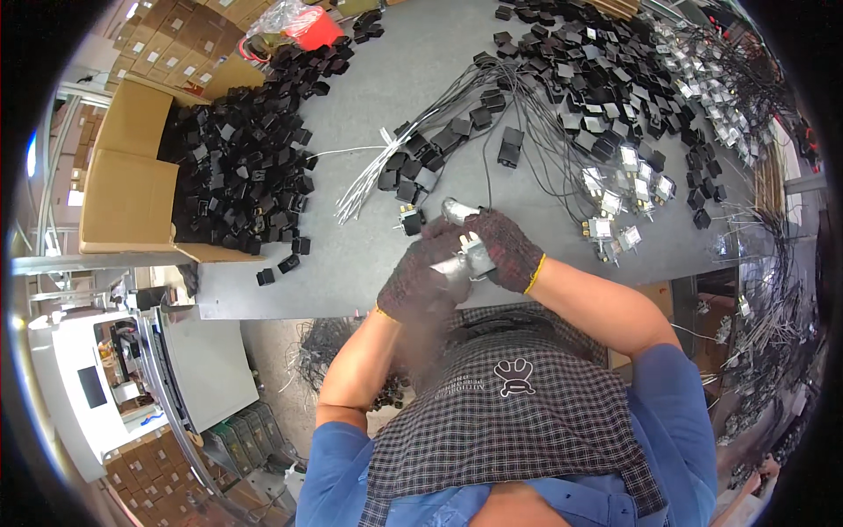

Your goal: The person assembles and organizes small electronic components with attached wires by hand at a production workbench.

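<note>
Both my hands wear dark knitted gloves, with silvery tape or covering showing on some fingertips. They meet near the table's front edge. My right hand is closed on a small silver-white plug part with short prongs. My left hand, slightly smeared by motion, closes round the same part from the other side; its fingers partly hide it. Just beyond the left hand lies a black housing with brass-coloured prongs. A lone black housing lies farther off, near a thin dark cable.
A cardboard box on its side spills black housings at the left. Bundled cables with white ends lie mid-table. More black housings heap at the back right, with silver-white plug parts on cables before them.
</note>
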Demonstrator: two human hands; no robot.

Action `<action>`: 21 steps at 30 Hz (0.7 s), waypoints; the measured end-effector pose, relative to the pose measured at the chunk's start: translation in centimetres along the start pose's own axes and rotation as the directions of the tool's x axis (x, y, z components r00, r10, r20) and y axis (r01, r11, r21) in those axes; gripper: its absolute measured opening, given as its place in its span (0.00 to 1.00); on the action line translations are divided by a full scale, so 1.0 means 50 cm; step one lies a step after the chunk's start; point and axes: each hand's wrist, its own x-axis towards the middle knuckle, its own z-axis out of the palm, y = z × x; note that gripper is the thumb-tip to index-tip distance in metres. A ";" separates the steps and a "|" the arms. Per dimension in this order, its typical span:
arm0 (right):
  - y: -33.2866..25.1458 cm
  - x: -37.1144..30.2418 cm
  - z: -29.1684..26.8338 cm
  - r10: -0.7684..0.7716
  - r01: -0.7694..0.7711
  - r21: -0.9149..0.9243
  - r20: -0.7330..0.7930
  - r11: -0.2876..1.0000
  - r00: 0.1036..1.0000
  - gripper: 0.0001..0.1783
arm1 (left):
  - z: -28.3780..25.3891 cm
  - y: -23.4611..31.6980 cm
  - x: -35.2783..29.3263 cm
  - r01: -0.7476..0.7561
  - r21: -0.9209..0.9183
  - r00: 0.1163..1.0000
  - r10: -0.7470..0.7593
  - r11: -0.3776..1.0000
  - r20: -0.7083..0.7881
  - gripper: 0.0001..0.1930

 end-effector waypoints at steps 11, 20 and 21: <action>-0.030 -0.103 -0.052 -0.332 -0.126 -0.722 -0.457 0.680 0.825 0.22 | -0.187 -0.205 -0.112 0.332 -0.816 0.548 -0.801 0.473 -0.241 0.17; 0.034 -0.053 -0.064 -0.339 -0.078 -0.890 -0.251 0.450 0.907 0.29 | -0.016 -0.060 -0.039 0.296 -0.218 0.612 -0.360 0.930 -0.704 0.24; 0.027 -0.070 -0.055 -0.312 -0.113 -0.827 -0.329 0.551 0.891 0.29 | 0.017 -0.067 -0.045 0.256 -0.136 0.686 -0.279 0.957 -0.672 0.25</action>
